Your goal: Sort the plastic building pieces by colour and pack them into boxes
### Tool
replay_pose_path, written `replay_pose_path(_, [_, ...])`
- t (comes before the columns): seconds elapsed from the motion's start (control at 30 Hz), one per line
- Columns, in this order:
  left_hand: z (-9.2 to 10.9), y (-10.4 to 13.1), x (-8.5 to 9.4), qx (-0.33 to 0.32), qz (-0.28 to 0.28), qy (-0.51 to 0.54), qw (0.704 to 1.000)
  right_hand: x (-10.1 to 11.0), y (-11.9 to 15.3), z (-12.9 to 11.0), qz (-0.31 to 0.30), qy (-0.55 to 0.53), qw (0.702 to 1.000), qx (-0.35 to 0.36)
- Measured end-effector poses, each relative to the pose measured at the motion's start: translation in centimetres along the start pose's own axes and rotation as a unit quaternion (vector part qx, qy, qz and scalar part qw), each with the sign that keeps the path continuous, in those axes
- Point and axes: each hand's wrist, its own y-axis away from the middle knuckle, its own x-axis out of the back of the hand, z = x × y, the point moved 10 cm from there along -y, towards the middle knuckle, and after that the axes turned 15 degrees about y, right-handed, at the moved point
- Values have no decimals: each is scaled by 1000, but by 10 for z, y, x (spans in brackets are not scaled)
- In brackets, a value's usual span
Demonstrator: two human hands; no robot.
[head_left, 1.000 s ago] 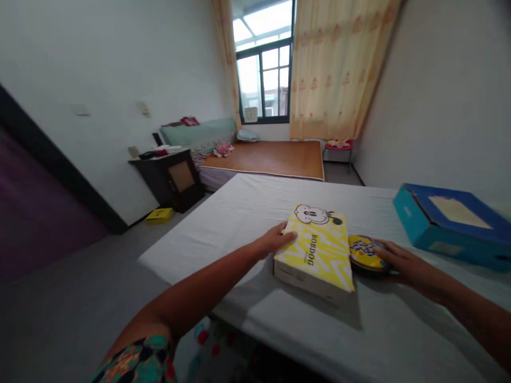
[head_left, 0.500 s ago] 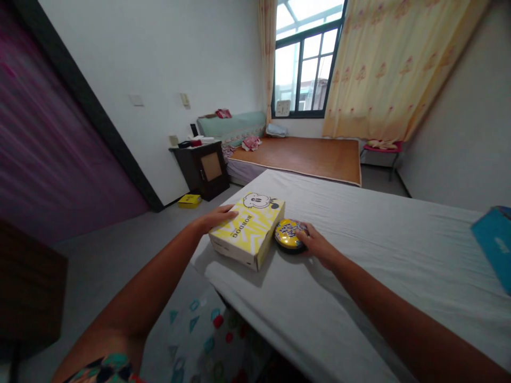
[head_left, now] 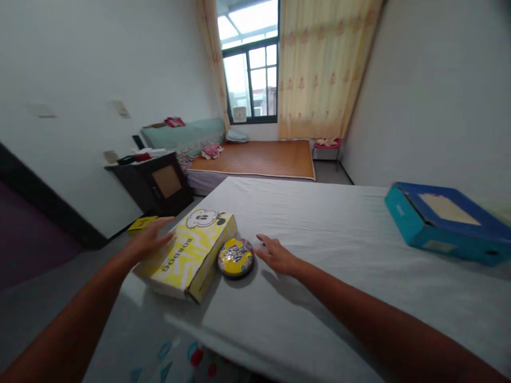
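Observation:
A yellow and white shoebox-like carton point(head_left: 189, 250) with a cartoon dog's head and "BOBDOG" on its lid lies at the near left of a white-covered table point(head_left: 303, 314). My left hand point(head_left: 154, 239) is at the carton's left side, fingers stretched out along its edge; whether it touches is hard to tell. Close against the carton's right side sits a round yellow tin point(head_left: 236, 258) with a colourful printed lid. Just right of the tin is my right hand point(head_left: 275, 255), its fingers apart and holding nothing.
A blue box point(head_left: 447, 221) stands on the table's right part, near the wall. Beyond the table are a bed with a brown mat point(head_left: 259, 158) and a dark cabinet point(head_left: 159, 181). A small yellow box point(head_left: 140, 224) is on the floor at left.
My right hand has let go of the round tin and drawn back a little to the right. The view has turned right, bringing the blue box fully into sight.

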Motion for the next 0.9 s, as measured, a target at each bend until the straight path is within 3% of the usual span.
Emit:
replay_pose_path(0.07, [28, -6, -13, -74, -9, -86, 993, 26, 17, 16, 23, 26, 999, 17])
replay_pose_path(0.13, [63, -2, -37, -133, -36, -108, 985, 58, 39, 38, 55, 61, 996, 24])
replay_pose_path(0.23, [129, 27, -80, -221, -47, -82, 971, 117, 81, 86, 118, 111, 987, -2])
replay_pose_path(0.3, [170, 56, -122, -267, -85, -37, 959, 168, 114, 128, 173, 158, 971, -50])
replay_pose_path(0.37, [199, 85, -174, -280, -150, -2, 948, 227, 154, 174, 235, 231, 936, -120])
replay_pose_path(0.43, [219, 113, -229, -274, -227, 27, 934, 286, 201, 214, 296, 303, 883, -204])
replay_pose_path(0.5, [238, 141, -279, -284, -310, 52, 906, 338, 251, 241, 360, 342, 825, -270])
replay_pose_path(0.57, [260, 163, -316, -314, -358, 79, 876, 375, 300, 257, 418, 353, 769, -331])
replay_pose_path(0.63, [282, 177, -344, -345, -388, 96, 849, 392, 336, 269, 449, 323, 743, -377])
replay_pose_path(0.7, [301, 182, -366, -366, -409, 103, 830, 398, 355, 281, 451, 289, 745, -398])
replay_pose_path(0.8, [324, 177, -396, -375, -418, 133, 817, 403, 364, 298, 434, 312, 738, -411])
replay_pose_path(0.9, [336, 164, -430, -349, -428, 171, 816, 406, 365, 333, 382, 324, 740, -449])
